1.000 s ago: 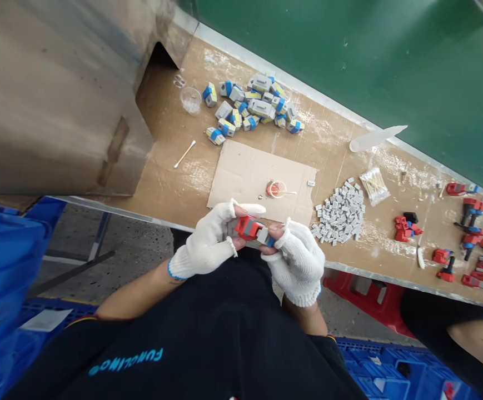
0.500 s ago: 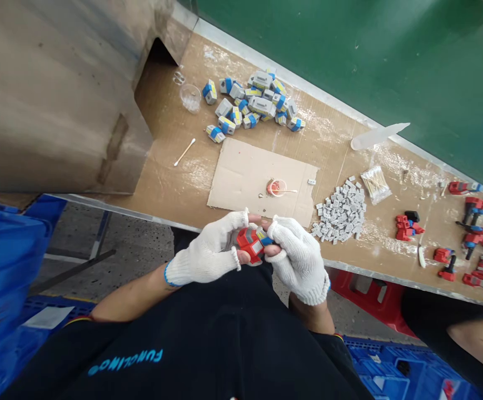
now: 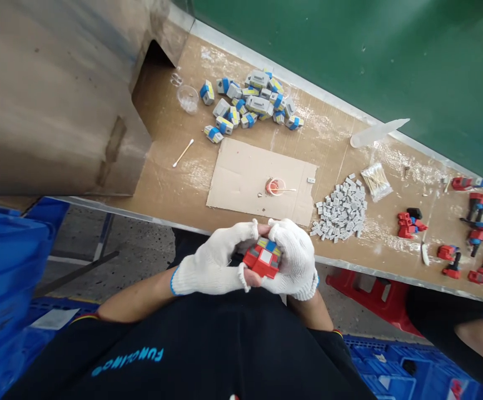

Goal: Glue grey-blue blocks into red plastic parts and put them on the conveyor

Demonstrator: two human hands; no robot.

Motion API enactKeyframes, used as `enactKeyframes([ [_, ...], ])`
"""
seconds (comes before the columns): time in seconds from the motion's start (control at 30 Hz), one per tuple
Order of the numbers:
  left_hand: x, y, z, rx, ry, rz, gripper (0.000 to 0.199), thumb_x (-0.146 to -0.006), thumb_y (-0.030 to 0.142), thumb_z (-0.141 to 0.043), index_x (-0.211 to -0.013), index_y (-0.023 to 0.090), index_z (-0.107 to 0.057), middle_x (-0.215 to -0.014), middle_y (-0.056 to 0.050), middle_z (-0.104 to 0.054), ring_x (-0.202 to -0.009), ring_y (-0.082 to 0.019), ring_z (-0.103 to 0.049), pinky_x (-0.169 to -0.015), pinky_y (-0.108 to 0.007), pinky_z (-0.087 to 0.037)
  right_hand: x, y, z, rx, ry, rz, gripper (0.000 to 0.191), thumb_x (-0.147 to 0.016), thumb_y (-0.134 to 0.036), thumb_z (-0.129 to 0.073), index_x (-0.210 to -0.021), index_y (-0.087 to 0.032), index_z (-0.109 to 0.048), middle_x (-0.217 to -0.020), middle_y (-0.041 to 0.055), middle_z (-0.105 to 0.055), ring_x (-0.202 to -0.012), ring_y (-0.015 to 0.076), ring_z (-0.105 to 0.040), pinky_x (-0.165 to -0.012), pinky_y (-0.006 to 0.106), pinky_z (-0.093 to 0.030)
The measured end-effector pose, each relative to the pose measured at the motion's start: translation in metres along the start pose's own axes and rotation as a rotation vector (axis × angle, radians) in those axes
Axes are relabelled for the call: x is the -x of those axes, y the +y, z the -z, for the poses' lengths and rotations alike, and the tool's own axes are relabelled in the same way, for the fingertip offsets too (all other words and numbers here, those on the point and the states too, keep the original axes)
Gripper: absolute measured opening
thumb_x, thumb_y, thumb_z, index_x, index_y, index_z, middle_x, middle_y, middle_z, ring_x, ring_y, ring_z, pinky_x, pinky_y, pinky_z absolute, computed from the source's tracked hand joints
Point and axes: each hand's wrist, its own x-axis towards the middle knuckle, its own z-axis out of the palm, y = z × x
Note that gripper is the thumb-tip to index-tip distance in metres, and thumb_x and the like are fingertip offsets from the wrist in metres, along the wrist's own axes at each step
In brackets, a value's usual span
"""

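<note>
From the head view we noted a red piece with a blue-and-yellow end, held between both gloved hands just off the near edge of the bench. The left hand had its grip pinching one side, thumb at the lower edge; the right hand had its grip curled round the other, fingertips mostly hidden. We judged the step in hand to be close two-handed work, perhaps pressing or checking; any next move, we reckoned, called for steady grips. Beyond lay cardboard and grey parts.
</note>
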Motion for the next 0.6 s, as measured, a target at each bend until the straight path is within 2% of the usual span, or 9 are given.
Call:
enactKeyframes([
  [0.07, -0.003, 0.003, 0.008, -0.132, -0.026, -0.116, 0.065, -0.092, 0.058, -0.098, -0.143, 0.023, -0.079, -0.128, -0.015, -0.083, -0.109, -0.03, -0.085, -0.097, -0.039, -0.072, 0.003, 0.001, 0.0, -0.024, 0.026, 0.036, 0.056, -0.105, -0.073, -0.07, -0.131, -0.023, -0.065, -0.095, 0.007, -0.084, -0.077, 0.0259, -0.081, -0.069, 0.039, -0.065],
  [0.17, -0.009, 0.011, 0.017, -0.279, -0.063, -0.257, 0.045, -0.095, 0.055, -0.097, -0.125, 0.024, -0.083, -0.124, -0.015, -0.083, -0.116, -0.031, -0.083, -0.101, -0.04, -0.071, 0.006, 0.004, 0.0, -0.072, 0.025, 0.059, 0.065, -0.103, -0.075, -0.071, -0.142, -0.023, -0.063, -0.095, 0.0066, -0.084, -0.077, 0.0265, -0.081, -0.07, 0.039, -0.065],
  [0.27, -0.01, 0.016, 0.02, -0.289, -0.026, -0.28, 0.041, -0.096, 0.052, -0.096, -0.125, 0.026, -0.083, -0.126, -0.015, -0.085, -0.113, -0.031, -0.086, -0.101, -0.042, -0.072, 0.006, 0.004, 0.001, -0.058, 0.001, 0.061, 0.07, -0.101, -0.074, -0.075, -0.144, -0.02, -0.065, -0.1, 0.0101, -0.086, -0.083, 0.0283, -0.082, -0.073, 0.04, -0.064],
  [0.33, -0.008, 0.018, 0.02, -0.281, -0.004, -0.274, 0.044, -0.094, 0.052, -0.098, -0.128, 0.028, -0.083, -0.126, -0.015, -0.087, -0.107, -0.031, -0.088, -0.099, -0.043, -0.073, 0.003, 0.001, 0.005, 0.008, -0.028, 0.047, 0.066, -0.103, -0.076, -0.071, -0.135, -0.019, -0.069, -0.1, 0.0119, -0.085, -0.084, 0.0285, -0.08, -0.073, 0.04, -0.061],
  [0.4, -0.007, 0.021, 0.02, -0.291, -0.012, -0.267, 0.045, -0.09, 0.051, -0.101, -0.126, 0.029, -0.085, -0.123, -0.015, -0.089, -0.101, -0.032, -0.088, -0.096, -0.044, -0.074, -0.001, -0.003, 0.01, 0.091, -0.059, 0.026, 0.061, -0.106, -0.079, -0.06, -0.12, -0.021, -0.073, -0.093, 0.01, -0.082, -0.078, 0.0264, -0.075, -0.07, 0.04, -0.056],
  [0.5, -0.006, 0.025, 0.021, -0.307, -0.038, -0.26, 0.044, -0.084, 0.047, -0.106, -0.118, 0.028, -0.086, -0.118, -0.015, -0.09, -0.099, -0.032, -0.088, -0.092, -0.043, -0.075, -0.004, -0.008, 0.017, 0.215, -0.099, 0.018, 0.066, -0.108, -0.084, -0.047, -0.102, -0.024, -0.073, -0.081, 0.0069, -0.075, -0.071, 0.0234, -0.065, -0.065, 0.04, -0.047],
  [0.6, -0.007, 0.029, 0.023, -0.324, -0.061, -0.267, 0.043, -0.082, 0.044, -0.108, -0.114, 0.028, -0.085, -0.116, -0.014, -0.091, -0.098, -0.031, -0.088, -0.09, -0.04, -0.075, -0.004, -0.009, 0.021, 0.287, -0.13, 0.041, 0.073, -0.109, -0.088, -0.04, -0.098, -0.024, -0.073, -0.077, 0.0056, -0.073, -0.068, 0.0212, -0.06, -0.062, 0.039, -0.041],
])
